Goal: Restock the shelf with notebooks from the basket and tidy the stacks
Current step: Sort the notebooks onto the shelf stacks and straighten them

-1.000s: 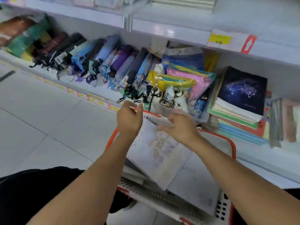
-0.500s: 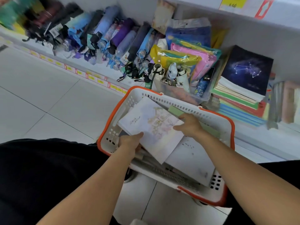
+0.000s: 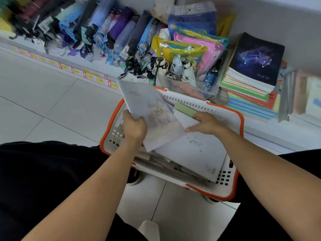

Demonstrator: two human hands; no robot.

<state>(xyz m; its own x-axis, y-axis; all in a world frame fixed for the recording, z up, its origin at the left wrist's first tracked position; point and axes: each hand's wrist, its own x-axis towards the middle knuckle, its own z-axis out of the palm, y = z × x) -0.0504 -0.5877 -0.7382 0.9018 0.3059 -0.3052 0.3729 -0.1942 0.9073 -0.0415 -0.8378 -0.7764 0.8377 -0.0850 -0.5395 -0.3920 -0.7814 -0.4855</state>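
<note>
A white basket with an orange rim (image 3: 240, 119) sits on the floor in front of me, holding several notebooks. My left hand (image 3: 134, 126) grips the left edge of a pale notebook with a flower print (image 3: 149, 110), which tilts up out of the basket. My right hand (image 3: 207, 123) pinches that notebook's right edge over a white notebook (image 3: 194, 153) lying flat below. A green-spined notebook (image 3: 185, 108) lies at the basket's far side. On the low shelf to the right stands a notebook stack topped by a dark constellation cover (image 3: 255, 58).
Folded umbrellas (image 3: 104, 30) fill the shelf's left part. Coloured plastic pouches (image 3: 191, 46) and a clear bin (image 3: 189, 86) stand beside the notebook stack. More notebooks stand at the far right (image 3: 302, 94). Pale floor tiles (image 3: 43, 101) lie to the left. My dark trousers (image 3: 43, 171) flank the basket.
My hands came down from the shelf to the basket and took hold of the flower-print notebook. Since half a second ago its far end has risen, and my left hand moved up its edge.
</note>
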